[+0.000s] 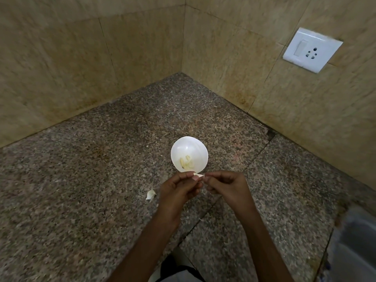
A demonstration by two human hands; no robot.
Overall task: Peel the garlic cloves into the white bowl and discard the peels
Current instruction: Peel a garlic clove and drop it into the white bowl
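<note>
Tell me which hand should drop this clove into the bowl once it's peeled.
Probably left. The left hand grips the clove by the near rim of the white bowl; the right hand only pinches at its tip.

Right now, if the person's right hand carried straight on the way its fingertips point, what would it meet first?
The small white garlic clove pinched in the left hand; the right hand seems to pinch its tip, so hardly any gap remains.

We read it as a home kitchen: speckled granite counter running into a tiled wall corner, white switch-socket plate on the right wall.
</note>
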